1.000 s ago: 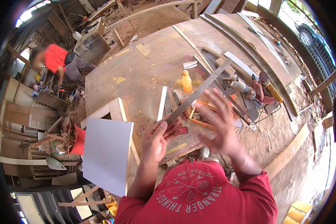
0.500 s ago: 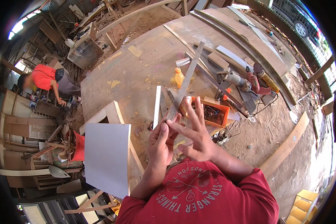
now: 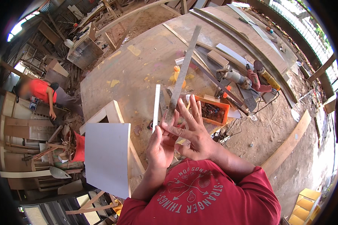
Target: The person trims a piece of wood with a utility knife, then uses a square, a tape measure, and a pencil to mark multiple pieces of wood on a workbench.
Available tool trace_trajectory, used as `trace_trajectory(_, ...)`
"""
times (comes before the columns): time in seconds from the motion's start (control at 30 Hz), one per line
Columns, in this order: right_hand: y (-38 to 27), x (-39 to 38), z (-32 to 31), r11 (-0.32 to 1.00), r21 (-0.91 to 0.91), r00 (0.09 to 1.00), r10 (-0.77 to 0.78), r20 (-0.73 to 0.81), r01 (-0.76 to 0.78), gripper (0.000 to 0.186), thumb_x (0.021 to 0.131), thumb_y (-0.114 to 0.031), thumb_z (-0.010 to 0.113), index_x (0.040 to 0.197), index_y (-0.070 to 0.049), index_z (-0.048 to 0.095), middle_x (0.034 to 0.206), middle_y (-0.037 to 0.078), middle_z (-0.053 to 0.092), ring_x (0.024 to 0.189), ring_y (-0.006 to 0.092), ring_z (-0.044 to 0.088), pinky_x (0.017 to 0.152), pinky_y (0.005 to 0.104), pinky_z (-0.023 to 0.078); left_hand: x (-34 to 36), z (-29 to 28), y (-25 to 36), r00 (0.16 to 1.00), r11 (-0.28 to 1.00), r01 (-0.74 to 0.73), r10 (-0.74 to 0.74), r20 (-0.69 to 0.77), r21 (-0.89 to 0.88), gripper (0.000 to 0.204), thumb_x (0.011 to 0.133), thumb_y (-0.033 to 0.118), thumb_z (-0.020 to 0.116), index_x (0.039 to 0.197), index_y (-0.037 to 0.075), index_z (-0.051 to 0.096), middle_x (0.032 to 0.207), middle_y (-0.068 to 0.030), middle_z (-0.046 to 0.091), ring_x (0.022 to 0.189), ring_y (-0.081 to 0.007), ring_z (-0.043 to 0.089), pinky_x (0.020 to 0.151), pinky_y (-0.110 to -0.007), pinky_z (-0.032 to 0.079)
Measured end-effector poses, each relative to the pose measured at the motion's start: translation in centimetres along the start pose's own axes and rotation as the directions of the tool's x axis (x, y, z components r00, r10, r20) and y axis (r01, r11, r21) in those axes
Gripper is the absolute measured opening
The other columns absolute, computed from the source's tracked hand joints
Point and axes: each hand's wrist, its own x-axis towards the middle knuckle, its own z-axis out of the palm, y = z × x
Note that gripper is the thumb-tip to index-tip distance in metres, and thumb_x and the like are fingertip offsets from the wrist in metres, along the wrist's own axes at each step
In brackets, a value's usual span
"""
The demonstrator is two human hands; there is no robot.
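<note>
A long flat steel ruler [image 3: 186, 65] slants up and away in front of me. My left hand [image 3: 159, 148] holds its lower end, palm turned up and fingers behind it. My right hand [image 3: 195, 137] has its fingers spread beside that end, with the index fingertip at or very near the metal; contact is hard to tell. Beyond the hands on the wooden worktable [image 3: 120, 82] are a white strip [image 3: 156, 107], a yellow bottle [image 3: 174, 75] partly behind the ruler, and an orange bin [image 3: 223, 118] of small hardware.
A white panel [image 3: 107, 159] stands at the left. To the right lie a grey power tool [image 3: 236, 78], a red drill [image 3: 254, 80], a yellow grinder [image 3: 268, 79] and a cord. Long boards [image 3: 244, 41] run along the far right. Another person [image 3: 43, 90] bends at the far left.
The ruler's far end has shifted slightly left and nearer the top. My left hand has loosened a little, its thumb moving off the ruler's face. The other person has moved left.
</note>
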Motion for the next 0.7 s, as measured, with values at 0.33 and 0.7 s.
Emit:
trace_trajectory(0.33, 0.6, 0.1, 0.6, 0.985, -0.154, 0.947, -0.126, -0.294, 0.083, 0.046, 0.081, -0.019, 0.087, 0.126, -0.030, 0.082, 0.150, 0.008, 0.064, 0.146, 0.0408, 0.049, 0.125, 0.0661, 0.032, -0.4, -0.5, -0.9, 0.993, 0.995, -0.061, 0.052, 0.110, 0.083, 0.063, 0.118, 0.039, 0.030, 0.160, -0.006, 0.041, 0.163, -0.0216, 0.047, 0.151, -0.0333, 0.045, 0.126, -0.050, 0.034)
trace_trajectory(0.7, 0.9, 0.1, -0.1, 0.961, -0.061, 0.894, -0.274, -0.355, 0.270, 0.045, 0.075, -0.011, 0.087, 0.116, -0.029, 0.085, 0.162, 0.009, 0.053, 0.158, 0.0458, 0.031, 0.129, 0.0662, 0.023, 2.7, -2.8, -0.4, 0.988, 0.972, 0.142, -0.127, 0.091, -0.189, 0.061, 0.116, 0.044, 0.044, 0.156, -0.002, 0.050, 0.137, -0.0150, 0.070, 0.123, -0.0273, 0.069, 0.107, -0.044, 0.055)
